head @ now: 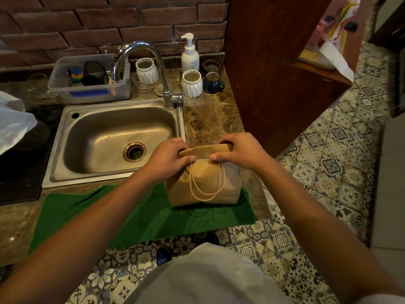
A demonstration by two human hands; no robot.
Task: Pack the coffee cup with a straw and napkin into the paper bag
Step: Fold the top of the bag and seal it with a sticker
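A brown paper bag (202, 185) stands upright on a green cloth (140, 213) at the counter's front edge, right of the sink. Its top is folded over and its cord handles hang down the near face. My left hand (169, 155) pinches the left end of the folded top. My right hand (238, 151) pinches the right end, thumb on the near side. No coffee cup, straw or napkin is visible; the bag's inside is hidden by the fold.
A steel sink (114, 139) with a tall faucet (153, 69) lies left of the bag. Behind it stand two white ribbed cups (191, 83), a blue mug (212, 82), a pump bottle (190, 54) and a plastic tub (92, 81). A wooden cabinet (274, 62) rises at right.
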